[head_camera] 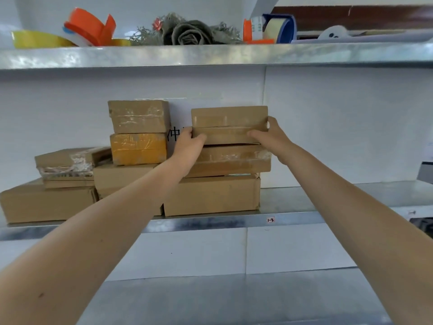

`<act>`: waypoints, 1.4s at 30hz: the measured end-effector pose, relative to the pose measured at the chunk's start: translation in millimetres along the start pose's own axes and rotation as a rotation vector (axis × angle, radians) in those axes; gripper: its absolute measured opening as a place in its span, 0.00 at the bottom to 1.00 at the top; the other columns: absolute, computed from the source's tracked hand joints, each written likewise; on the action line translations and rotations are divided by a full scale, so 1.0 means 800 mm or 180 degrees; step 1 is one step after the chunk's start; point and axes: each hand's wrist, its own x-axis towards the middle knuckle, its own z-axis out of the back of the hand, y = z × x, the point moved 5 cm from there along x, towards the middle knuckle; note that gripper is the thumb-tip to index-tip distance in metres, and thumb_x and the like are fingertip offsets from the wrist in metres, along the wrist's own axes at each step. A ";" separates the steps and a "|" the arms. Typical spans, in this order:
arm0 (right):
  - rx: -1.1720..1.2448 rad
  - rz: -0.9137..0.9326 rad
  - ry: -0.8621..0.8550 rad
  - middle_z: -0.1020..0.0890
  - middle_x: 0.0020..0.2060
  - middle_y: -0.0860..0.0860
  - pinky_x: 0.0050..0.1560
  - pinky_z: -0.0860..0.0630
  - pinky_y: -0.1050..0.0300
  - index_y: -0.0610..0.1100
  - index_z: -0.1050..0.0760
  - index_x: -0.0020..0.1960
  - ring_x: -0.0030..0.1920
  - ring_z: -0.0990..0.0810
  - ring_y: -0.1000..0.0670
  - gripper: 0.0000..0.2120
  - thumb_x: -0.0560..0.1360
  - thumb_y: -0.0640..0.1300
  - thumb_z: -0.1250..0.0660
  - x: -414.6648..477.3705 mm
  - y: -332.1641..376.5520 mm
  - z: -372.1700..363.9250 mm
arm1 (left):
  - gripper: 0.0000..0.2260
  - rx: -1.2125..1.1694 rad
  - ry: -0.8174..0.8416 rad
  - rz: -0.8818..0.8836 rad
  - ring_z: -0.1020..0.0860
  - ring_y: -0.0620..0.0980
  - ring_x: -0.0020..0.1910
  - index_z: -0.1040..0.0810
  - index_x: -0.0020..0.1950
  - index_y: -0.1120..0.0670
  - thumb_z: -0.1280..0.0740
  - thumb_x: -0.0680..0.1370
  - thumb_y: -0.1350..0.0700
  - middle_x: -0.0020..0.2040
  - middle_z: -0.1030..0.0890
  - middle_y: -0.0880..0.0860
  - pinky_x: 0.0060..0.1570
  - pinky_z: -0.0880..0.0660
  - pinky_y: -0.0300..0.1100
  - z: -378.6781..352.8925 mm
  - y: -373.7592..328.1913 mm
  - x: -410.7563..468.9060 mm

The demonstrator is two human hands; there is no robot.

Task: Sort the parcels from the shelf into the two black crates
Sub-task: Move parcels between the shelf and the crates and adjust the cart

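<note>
Two hands on one parcel. Left hand (191, 143) clasps the left end of the top cardboard parcel (229, 120), thumb across its front; right hand (273, 134) clamps the right end, fingers wrapped round the corner. An end-to-end hold suits a wide, flat box and keeps it level as it comes off the stack.

Parcel sits on a taped brown parcel (234, 160), which rests on a large plain carton (212, 195); top one first, so the stack likely stays put.

Left of it: a second stack, brown taped box (138, 116) over a yellow-taped box (138, 148), on another carton partly hidden by the left forearm. Further left, a low pile of flat parcels (68, 165) on a wide carton (46, 204).

All stand on the middle metal shelf (304, 198). Upper shelf (210, 55) carries tape rolls (91, 26) and a dark fabric rose (189, 32).

Black crates: not in view.
</note>
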 end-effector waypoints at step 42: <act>0.0538 0.0060 0.0777 0.19 0.53 0.57 0.52 0.25 0.62 0.48 0.26 0.57 0.55 0.21 0.58 0.22 0.73 0.63 0.36 -0.318 -0.098 -0.169 | 0.11 -0.0010 -0.1130 0.0246 0.23 0.36 0.48 0.24 0.57 0.50 0.42 0.83 0.46 0.51 0.20 0.45 0.50 0.27 0.40 0.188 0.205 -0.360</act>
